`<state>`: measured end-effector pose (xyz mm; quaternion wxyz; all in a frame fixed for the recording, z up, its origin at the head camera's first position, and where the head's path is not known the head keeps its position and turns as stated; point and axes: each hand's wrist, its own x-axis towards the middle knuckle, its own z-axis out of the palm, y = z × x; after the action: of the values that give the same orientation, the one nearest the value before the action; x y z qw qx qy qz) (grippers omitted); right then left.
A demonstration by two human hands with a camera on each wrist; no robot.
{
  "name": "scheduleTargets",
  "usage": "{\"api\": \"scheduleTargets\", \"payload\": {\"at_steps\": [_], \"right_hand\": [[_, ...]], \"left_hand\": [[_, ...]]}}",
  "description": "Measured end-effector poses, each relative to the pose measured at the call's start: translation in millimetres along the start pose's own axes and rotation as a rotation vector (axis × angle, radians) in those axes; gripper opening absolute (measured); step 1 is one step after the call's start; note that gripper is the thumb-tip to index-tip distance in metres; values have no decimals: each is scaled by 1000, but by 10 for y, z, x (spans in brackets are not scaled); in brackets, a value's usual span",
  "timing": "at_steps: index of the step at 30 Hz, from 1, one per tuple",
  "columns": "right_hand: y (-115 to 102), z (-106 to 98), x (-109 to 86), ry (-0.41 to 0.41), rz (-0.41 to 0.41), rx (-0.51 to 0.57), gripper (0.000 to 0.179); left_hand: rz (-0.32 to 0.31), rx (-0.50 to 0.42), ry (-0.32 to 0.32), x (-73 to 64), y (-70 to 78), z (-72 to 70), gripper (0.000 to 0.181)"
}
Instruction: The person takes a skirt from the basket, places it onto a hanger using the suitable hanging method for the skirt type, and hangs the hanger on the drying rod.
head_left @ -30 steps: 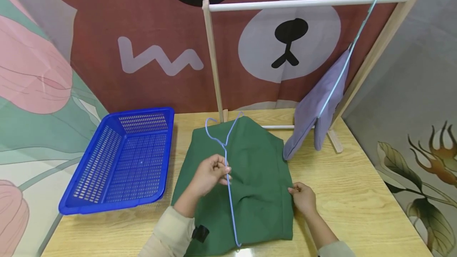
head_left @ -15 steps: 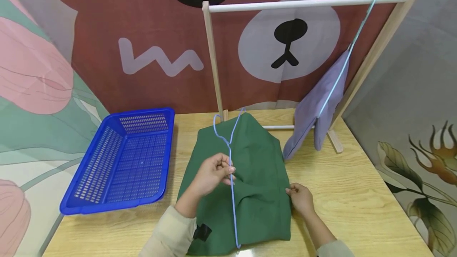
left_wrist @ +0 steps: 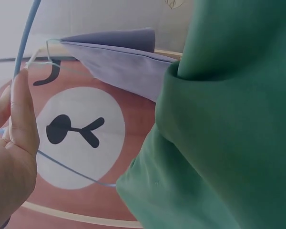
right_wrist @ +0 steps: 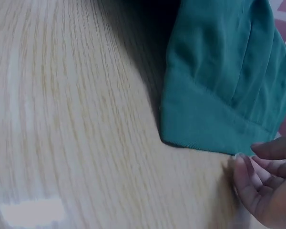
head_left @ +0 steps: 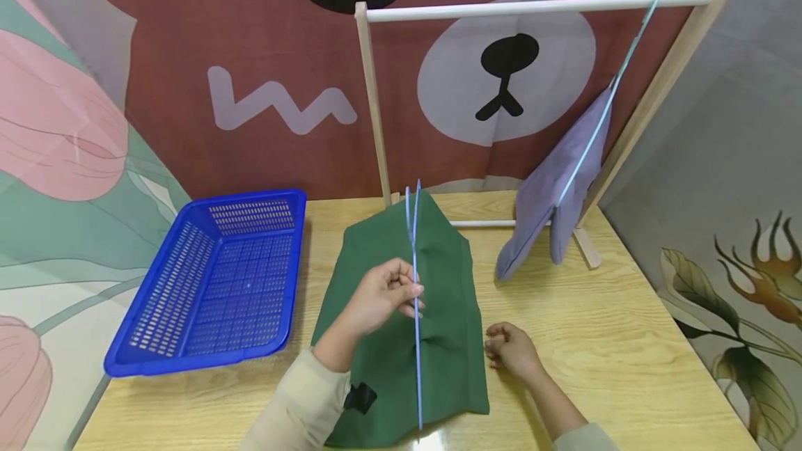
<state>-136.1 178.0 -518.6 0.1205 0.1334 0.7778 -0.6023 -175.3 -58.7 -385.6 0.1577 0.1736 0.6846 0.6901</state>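
My left hand (head_left: 385,296) pinches a periwinkle-blue clothes hanger (head_left: 418,367), seen nearly edge-on in the head view. A green garment (head_left: 451,305) hangs about this hanger, its lower part over the table. In the left wrist view, the thumb and fingers (left_wrist: 23,107) hold the hanger's wire (left_wrist: 25,38) beside the green cloth (left_wrist: 229,119). My right hand (head_left: 515,352) is just right of the garment's edge, fingers loosely curled. The right wrist view has that hand (right_wrist: 276,186) close to the hemmed corner (right_wrist: 200,119); whether a fingertip touches it, I cannot tell.
Behind stands a wooden rack with a white top bar (head_left: 539,7). At its right end a light-blue hanger (head_left: 584,152) carries a purple garment (head_left: 541,186). A blue plastic basket (head_left: 238,291) sits on the wooden table (head_left: 601,346) at left.
My left hand has moved slightly right and up, turning the hanger so its hook looks narrower. The garment's right edge has swung left, and my right hand has let go of it.
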Motion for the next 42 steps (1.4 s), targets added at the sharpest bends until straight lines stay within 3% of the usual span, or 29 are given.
{"api": "scheduleTargets", "payload": {"at_steps": [4,8,15,21,24,27,35,42], "right_hand": [[-98,38,-64,-36,-24,8,20],[-240,67,-141,-155,-83,18,23],[-500,126,-332,-431,-261,55,30],[-718,205,-523,-550,-424,163,25],[-780,246,-590,-595,-516,221,23],[-810,284,-634,-611,-563,260,24],[-887,358,-701,-574,-578,279,27],[-967,377,-710,-544,-642,210,18]], "left_hand": [[12,-14,-1,29,-4,14,10],[23,-23,-2,52,1,35,10],[25,-51,30,94,25,63,17],[34,-67,32,141,46,61,6],[39,-64,29,162,45,63,10],[40,-65,36,176,43,72,12],[39,-85,56,180,88,96,6],[42,-74,60,223,126,106,12]]}}
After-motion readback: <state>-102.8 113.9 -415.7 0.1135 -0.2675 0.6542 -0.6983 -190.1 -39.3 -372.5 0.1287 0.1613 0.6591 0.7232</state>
